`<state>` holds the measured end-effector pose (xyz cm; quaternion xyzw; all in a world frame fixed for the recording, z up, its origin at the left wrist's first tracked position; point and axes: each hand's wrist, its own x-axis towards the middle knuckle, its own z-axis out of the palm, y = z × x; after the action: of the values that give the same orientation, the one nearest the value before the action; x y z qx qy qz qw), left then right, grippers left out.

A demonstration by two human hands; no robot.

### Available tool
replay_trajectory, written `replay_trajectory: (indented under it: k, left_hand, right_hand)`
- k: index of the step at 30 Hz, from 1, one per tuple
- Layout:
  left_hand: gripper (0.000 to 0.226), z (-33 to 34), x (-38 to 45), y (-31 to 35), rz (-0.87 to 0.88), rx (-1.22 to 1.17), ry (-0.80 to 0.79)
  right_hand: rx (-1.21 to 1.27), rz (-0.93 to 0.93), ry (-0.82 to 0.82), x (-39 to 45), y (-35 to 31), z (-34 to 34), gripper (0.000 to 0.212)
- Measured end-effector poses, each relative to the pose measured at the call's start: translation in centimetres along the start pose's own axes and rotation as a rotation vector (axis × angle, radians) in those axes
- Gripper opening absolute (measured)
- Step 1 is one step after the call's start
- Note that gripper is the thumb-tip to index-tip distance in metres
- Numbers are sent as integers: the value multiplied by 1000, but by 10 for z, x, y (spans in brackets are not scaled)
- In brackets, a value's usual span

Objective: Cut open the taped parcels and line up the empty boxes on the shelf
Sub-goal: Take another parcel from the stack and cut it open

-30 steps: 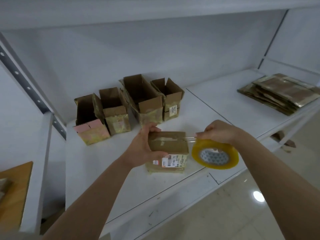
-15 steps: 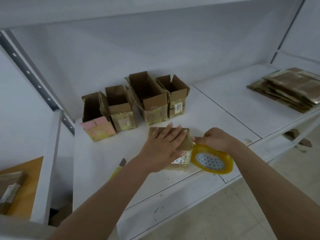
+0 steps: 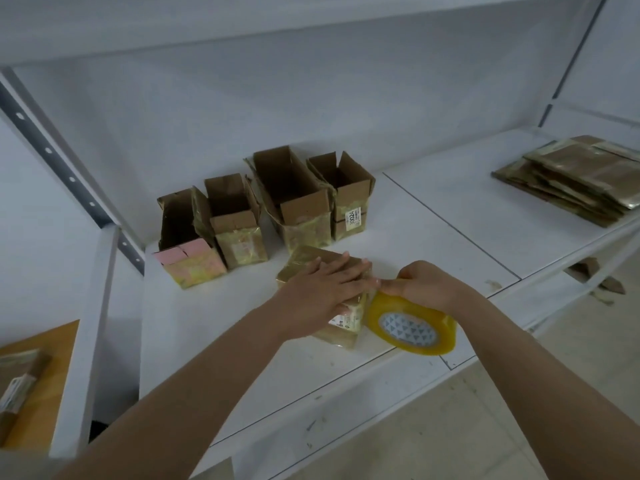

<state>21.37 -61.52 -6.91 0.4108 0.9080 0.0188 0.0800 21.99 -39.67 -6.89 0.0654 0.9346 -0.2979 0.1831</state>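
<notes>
1. Since a second ago the left hand (image 3: pixel 325 289) has left the near side of the parcel (image 3: pixel 332 306) and now lies flat on its top, fingers straight and spread, pressing down; the tape roll (image 3: pixel 412 325) has drawn in from a short gap until it sits just beside the parcel's right edge.
2. White shelf (image 3: pixel 433 237): the parcel sits near its front edge, about midway along the left panel.
3. Stack of flattened boxes (image 3: pixel 571 178): far to the right of the parcel, on the next shelf panel, well apart from it.
4. Four open boxes stand in a row behind the parcel, against the back wall. From left: a box with pink flaps (image 3: pixel 187 244), a narrow box (image 3: pixel 235 223), a long box (image 3: pixel 294 199) directly behind the parcel, and a labelled box (image 3: pixel 346 195) touching the long one's right side.
5. Parcel: closed, wrapped in glossy tape, a printed label on its near face, mostly covered by the left hand.
6. Tape roll: yellow-tinted, tilted, hanging past the shelf's front edge to the parcel's right.
7. Right hand (image 3: pixel 426 284): to the parcel's right, fingers curled over the top of the roll, gripping it, thumb tip meeting the left fingertips at the parcel's upper right corner.
</notes>
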Motion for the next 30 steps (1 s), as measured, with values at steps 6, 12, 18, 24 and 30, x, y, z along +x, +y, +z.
replay_trajectory:
  k: [6, 12, 18, 24, 30]
  left_hand:
    - [66, 15, -6, 3, -97, 112, 48]
    - [65, 19, -4, 4, -125, 131, 72]
    - [72, 40, -23, 6, -201, 96, 436]
    - [90, 78, -93, -18, -640, -40, 577]
    - [57, 102, -133, -35, -1032, 51, -15]
  right_hand:
    - [97, -48, -144, -7, -11, -2, 37]
    - [-84, -91, -196, -9, -27, -3, 38]
    - [-75, -120, -132, -11, -28, 2, 35]
    - [-75, -83, -59, -1, -28, 12, 29]
    - [-91, -61, -32, 5, -36, 20, 28]
